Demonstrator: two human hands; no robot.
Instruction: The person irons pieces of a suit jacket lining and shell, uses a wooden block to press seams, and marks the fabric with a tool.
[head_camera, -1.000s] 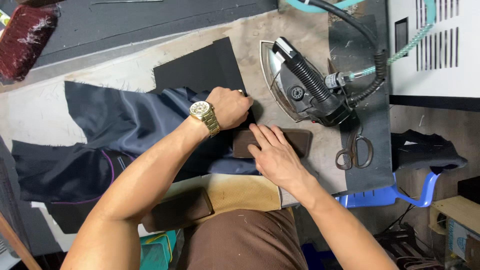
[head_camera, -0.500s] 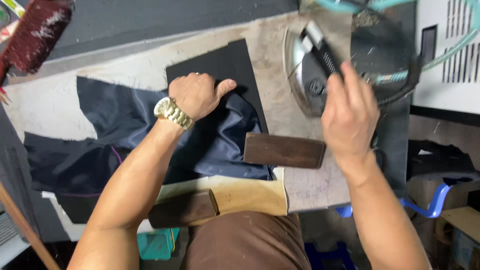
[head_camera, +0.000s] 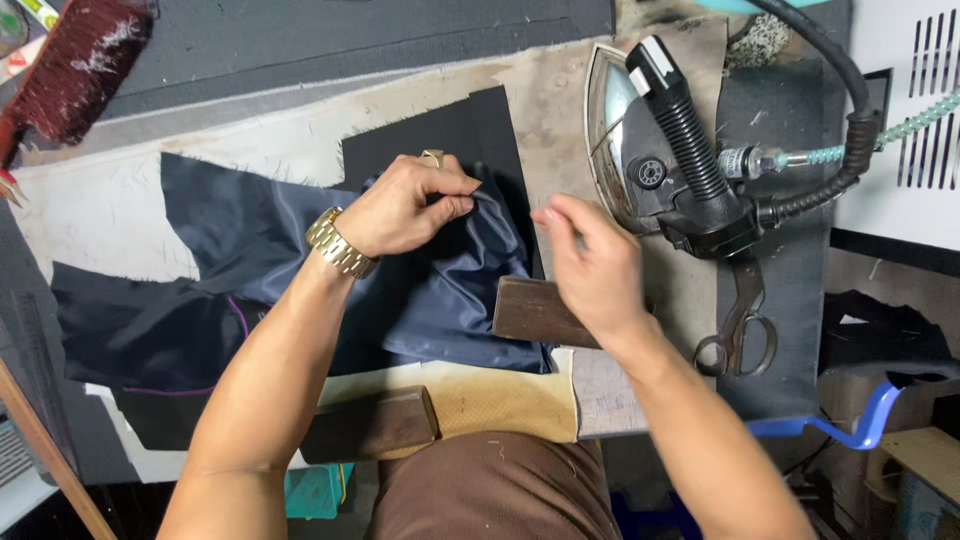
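While the left hand (head_camera: 405, 210) rests on the navy fabric (head_camera: 440, 280), its thumb and fingers are pressed together, pinching a raised fold of that cloth just left of the wooden block (head_camera: 535, 312). No container shows among these things. Just above the wooden block hovers the right hand (head_camera: 595, 270), fingers loosely curled and close together, holding nothing; whether its heel touches the block cannot be told. Spreading leftward from the block, the navy fabric lies over a black panel (head_camera: 430, 145) on the pressing table (head_camera: 300, 125). Right of the block stands a steam iron (head_camera: 665, 160), with scissors (head_camera: 740, 325) below it. Below-left of the block lies a second wooden block (head_camera: 375, 425)
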